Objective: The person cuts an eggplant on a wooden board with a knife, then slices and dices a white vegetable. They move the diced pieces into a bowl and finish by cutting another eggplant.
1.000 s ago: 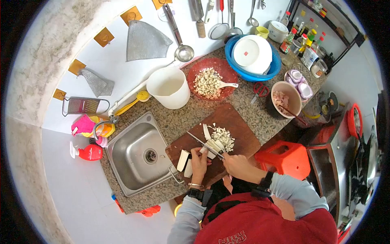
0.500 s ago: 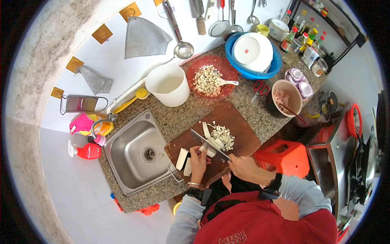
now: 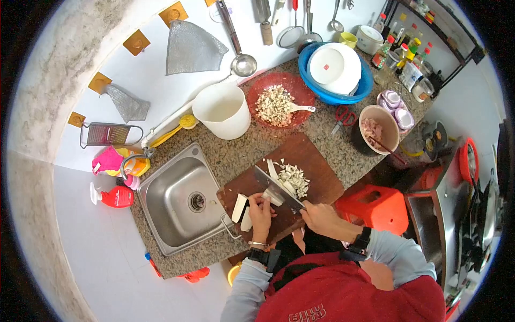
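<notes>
My right hand (image 3: 319, 217) is wrapped round the handle of a wide-bladed knife (image 3: 279, 188). The blade lies across a white block (image 3: 273, 196) on the brown cutting board (image 3: 316, 155). My left hand (image 3: 261, 212) has its fingers bent against the near side of that block, holding it by the blade. Beyond the blade lies a heap of white chopped pieces (image 3: 294, 179), with a long white strip (image 3: 272, 168) at its left. Two more white pieces (image 3: 240, 208) rest at the board's left corner, left of my left hand.
Left of the board is a steel sink (image 3: 177, 214). Behind it stand a white bucket (image 3: 221, 115), a red basin (image 3: 257, 112) of chopped food, a blue basin (image 3: 343, 99), scissors (image 3: 343, 115) and a bowl of meat (image 3: 394, 123). An orange stool (image 3: 389, 206) is at the right.
The knife blade has tilted so that more of its broad face shows. My hands have shifted only slightly, and the whole view has moved a little.
</notes>
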Motion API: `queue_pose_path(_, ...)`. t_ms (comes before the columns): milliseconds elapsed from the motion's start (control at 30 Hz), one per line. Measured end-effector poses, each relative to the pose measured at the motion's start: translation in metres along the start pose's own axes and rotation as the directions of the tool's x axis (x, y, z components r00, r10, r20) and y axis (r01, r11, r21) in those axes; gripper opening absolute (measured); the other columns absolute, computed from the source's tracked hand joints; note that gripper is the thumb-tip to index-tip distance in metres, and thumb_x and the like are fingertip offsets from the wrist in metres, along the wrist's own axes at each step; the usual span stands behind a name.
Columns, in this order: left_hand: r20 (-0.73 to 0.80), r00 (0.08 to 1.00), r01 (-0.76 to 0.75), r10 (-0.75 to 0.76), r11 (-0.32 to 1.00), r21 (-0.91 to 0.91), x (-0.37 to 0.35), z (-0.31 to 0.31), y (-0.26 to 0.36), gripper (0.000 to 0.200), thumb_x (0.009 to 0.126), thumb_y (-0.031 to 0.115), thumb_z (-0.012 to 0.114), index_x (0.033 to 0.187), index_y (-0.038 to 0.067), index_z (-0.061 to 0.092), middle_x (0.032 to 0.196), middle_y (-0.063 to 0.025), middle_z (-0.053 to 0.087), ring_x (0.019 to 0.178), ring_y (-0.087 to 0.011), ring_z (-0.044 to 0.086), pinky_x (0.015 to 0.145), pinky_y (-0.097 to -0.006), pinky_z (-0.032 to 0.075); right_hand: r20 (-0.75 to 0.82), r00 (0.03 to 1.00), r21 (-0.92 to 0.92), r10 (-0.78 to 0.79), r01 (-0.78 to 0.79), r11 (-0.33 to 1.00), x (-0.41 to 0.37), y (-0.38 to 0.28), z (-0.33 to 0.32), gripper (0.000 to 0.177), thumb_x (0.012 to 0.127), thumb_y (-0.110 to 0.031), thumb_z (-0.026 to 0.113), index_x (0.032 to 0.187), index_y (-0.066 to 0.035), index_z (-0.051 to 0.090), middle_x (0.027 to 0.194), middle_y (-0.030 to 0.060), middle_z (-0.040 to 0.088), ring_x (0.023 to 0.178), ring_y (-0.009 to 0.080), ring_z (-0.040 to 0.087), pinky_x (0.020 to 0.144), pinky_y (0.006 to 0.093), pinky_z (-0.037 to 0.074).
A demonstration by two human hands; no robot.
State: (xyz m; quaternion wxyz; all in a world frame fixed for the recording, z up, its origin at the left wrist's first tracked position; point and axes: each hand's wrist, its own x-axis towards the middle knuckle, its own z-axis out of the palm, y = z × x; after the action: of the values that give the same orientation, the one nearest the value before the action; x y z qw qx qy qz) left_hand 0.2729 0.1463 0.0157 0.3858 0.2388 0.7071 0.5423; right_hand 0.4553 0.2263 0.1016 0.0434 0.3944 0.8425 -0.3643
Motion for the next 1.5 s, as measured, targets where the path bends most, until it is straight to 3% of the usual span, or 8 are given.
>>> queue_pose_path(367,0.005,0.999,0.041,-0.041,0.999,-0.012,0.001,0.002,0.007,0.022,0.093,0.010,0.056,0.108,-0.001,0.045,0.084,-0.0053,0.052,0.062,-0.0103,0.059,0.047,-0.0246,0.053,0.055,0.996,-0.030,-0.072,0.074,0.997,0.006,0.000,-0.001,0.023,0.093,-0.022,0.049,0.097,0.001,0.050,0.065,0.0247,0.061,0.062,0.0455,0.060,0.055,0.0538,0.047)
queue_pose_path(633,0.009,0.999,0.039,-0.039,0.999,0.023,0.004,0.000,0.001,0.024,0.093,0.009,0.057,0.109,0.000,0.042,0.091,-0.0093,0.054,0.063,-0.0147,0.062,0.047,-0.0277,0.055,-0.057,0.993,-0.006,-0.108,0.107,0.994,0.014,0.000,0.006,0.023,0.093,-0.022,0.049,0.097,0.000,0.051,0.065,0.0232,0.061,0.060,0.0439,0.061,0.053,0.0535,0.047)
queue_pose_path(700,0.018,1.000,-0.008,0.008,1.000,0.013,0.002,0.000,0.000,0.024,0.093,0.010,0.057,0.110,0.000,0.042,0.091,-0.0093,0.054,0.063,-0.0149,0.062,0.047,-0.0276,0.054,-0.032,0.995,-0.026,-0.094,0.093,0.995,0.006,0.001,0.000,0.023,0.093,-0.022,0.049,0.097,0.000,0.051,0.065,0.0230,0.061,0.060,0.0440,0.061,0.053,0.0534,0.048)
queue_pose_path(1100,0.003,1.000,0.023,-0.023,1.000,-0.015,0.002,0.001,0.005,0.022,0.093,0.009,0.056,0.108,-0.001,0.043,0.090,-0.0076,0.053,0.064,-0.0120,0.061,0.047,-0.0244,0.052,-0.008,0.995,-0.036,-0.101,0.101,0.994,0.023,-0.008,0.014,0.022,0.092,-0.021,0.050,0.097,0.000,0.051,0.064,0.0234,0.061,0.060,0.0440,0.061,0.054,0.0534,0.048)
queue_pose_path(1500,-0.047,0.999,0.009,-0.008,0.999,0.034,0.000,0.005,0.004,0.025,0.092,0.009,0.058,0.108,-0.001,0.042,0.091,-0.0097,0.055,0.063,-0.0140,0.062,0.048,-0.0270,0.054,0.021,0.995,-0.074,-0.097,0.098,0.992,-0.005,-0.007,-0.013,0.021,0.093,-0.022,0.049,0.096,-0.001,0.050,0.064,0.0231,0.061,0.060,0.0444,0.060,0.053,0.0534,0.047)
